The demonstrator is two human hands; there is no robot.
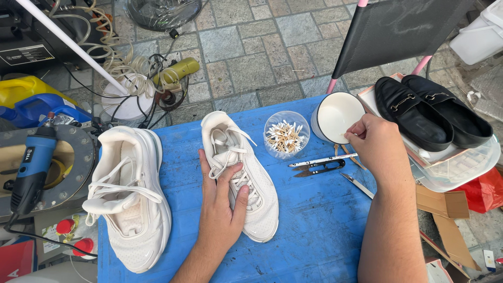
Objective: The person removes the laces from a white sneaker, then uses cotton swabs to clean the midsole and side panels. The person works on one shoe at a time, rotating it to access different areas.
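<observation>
left hand (222,202) lies flat, fingers spread, on the sneaker (242,175), toe toward the person. right hand (376,144) pinches something tiny at the bowl (335,116) rim, well right.

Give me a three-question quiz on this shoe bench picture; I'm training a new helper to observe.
1. True or false: the left hand rests on a white sneaker.
2. The right hand is at the rim of: A) the white bowl B) the cotton-swab tub C) the black loafers
3. What cutting tool lies on the blue table?

Key: 1 true; 2 A; 3 black thread snips.
</observation>
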